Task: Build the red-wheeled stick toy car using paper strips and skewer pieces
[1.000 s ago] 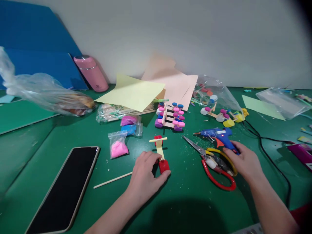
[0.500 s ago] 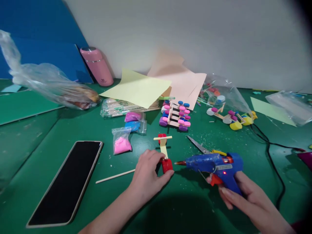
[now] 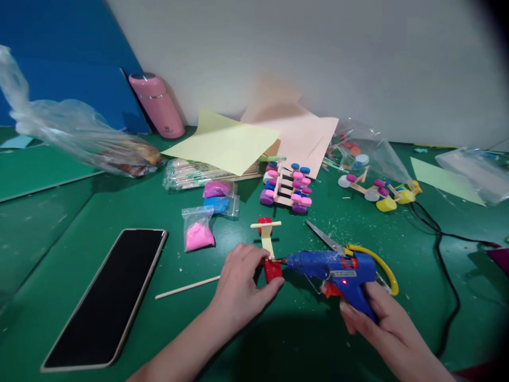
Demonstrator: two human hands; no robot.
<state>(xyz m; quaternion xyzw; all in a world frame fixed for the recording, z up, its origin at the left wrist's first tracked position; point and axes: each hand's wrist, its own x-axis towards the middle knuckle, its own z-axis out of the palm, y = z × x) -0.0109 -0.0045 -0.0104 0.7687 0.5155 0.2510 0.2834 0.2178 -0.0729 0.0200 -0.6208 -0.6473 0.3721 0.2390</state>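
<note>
My left hand (image 3: 244,278) pinches the near end of a small wooden piece with red round parts (image 3: 273,271) between thumb and fingers. This piece has a pale flat strip (image 3: 267,243) and a short cross stick (image 3: 265,225) at its far end, above another red part. My right hand (image 3: 382,318) is closed round a blue hot glue gun (image 3: 334,267) with a lit red light. Its nozzle tip is at the joint of strip and near red part, beside my left fingertips; whether they touch is too small to tell.
Yellow-handled scissors (image 3: 392,270) lie partly behind the glue gun. A phone (image 3: 107,297) and a thin stick (image 3: 186,288) are at the left. Clay bags (image 3: 199,233), assembled wheeled pieces (image 3: 286,188) and paper (image 3: 226,140) lie farther back. A black cable (image 3: 445,276) runs at the right.
My right hand has moved left with the glue gun, bringing its nozzle to the red and wooden piece. More of the yellow scissor handle shows. My left hand keeps its hold.
</note>
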